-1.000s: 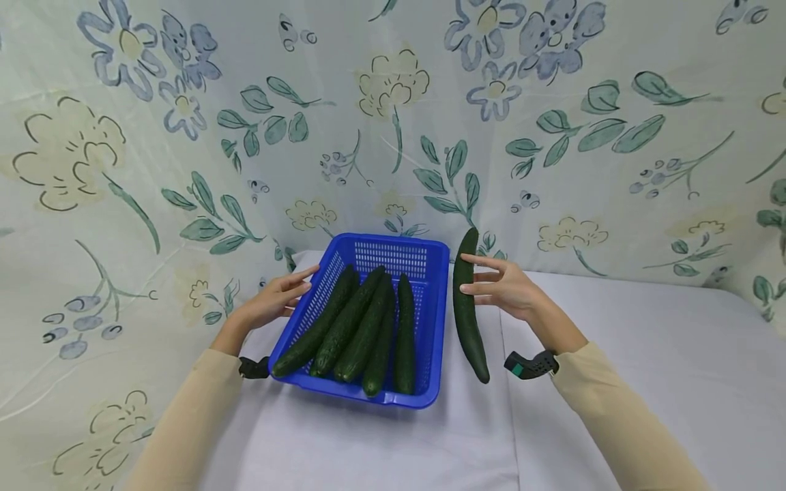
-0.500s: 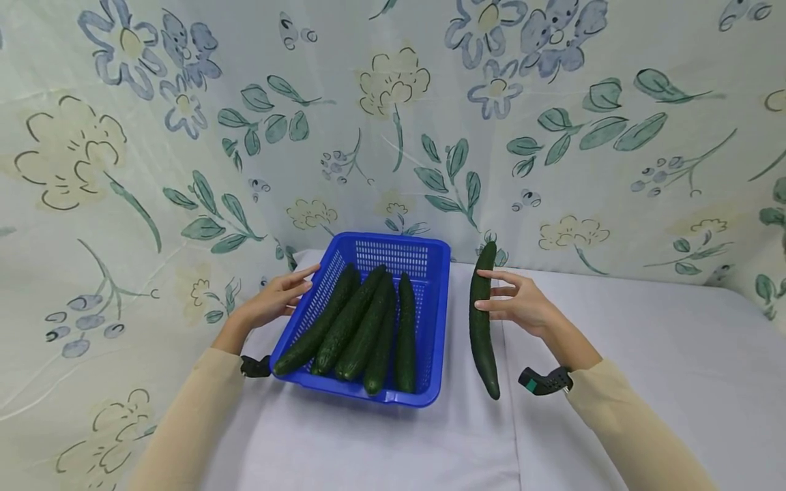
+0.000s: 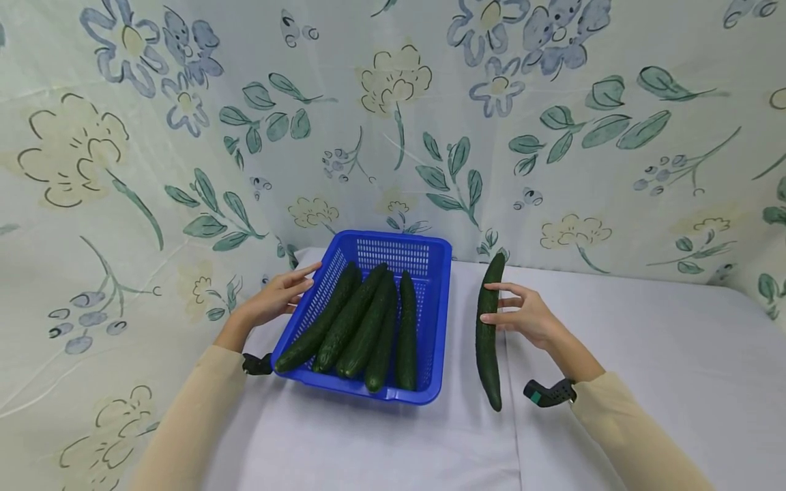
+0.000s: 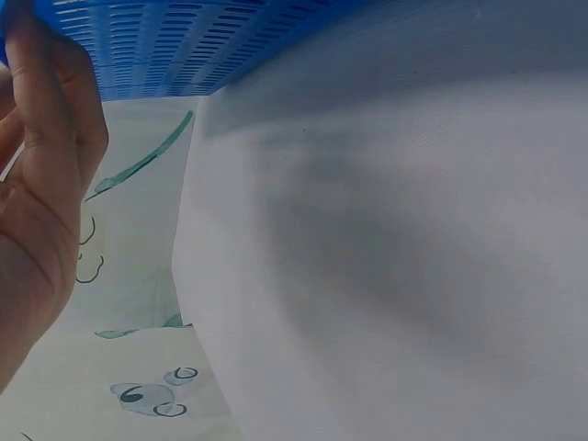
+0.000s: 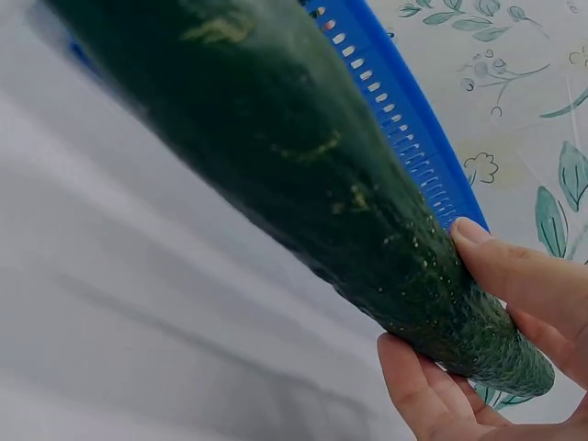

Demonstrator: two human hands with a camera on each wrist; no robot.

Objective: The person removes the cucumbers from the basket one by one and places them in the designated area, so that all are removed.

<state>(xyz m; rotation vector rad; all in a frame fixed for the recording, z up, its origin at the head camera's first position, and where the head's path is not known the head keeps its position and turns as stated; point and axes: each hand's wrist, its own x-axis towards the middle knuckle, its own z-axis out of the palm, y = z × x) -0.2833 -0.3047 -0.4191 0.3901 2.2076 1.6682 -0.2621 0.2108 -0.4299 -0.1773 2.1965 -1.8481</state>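
My right hand [image 3: 522, 315] pinches a long, slightly curved dark green cucumber [image 3: 488, 341] between thumb and fingers, to the right of the blue basket [image 3: 443, 320]. Up close in the right wrist view, the same cucumber [image 5: 322, 175] runs diagonally, thumb on one side and fingertips on the other. My left hand [image 3: 276, 299] rests at the basket's left side, with its fairly straight fingers touching the rim. In the left wrist view those fingers [image 4: 55, 101] reach up against the slotted wall. Several cucumbers [image 3: 350, 320] lie lengthwise side by side inside the basket.
A white cloth [image 3: 645, 354] covers the table, with a crease running front to back right of the basket. Behind and to the left hangs a floral curtain [image 3: 344, 157], close to the basket's far edge. Dark bands [image 3: 549, 393] sit on both wrists.
My right hand has moved the cucumber to the right and toward me, away from the basket. The left hand and basket have stayed in place.
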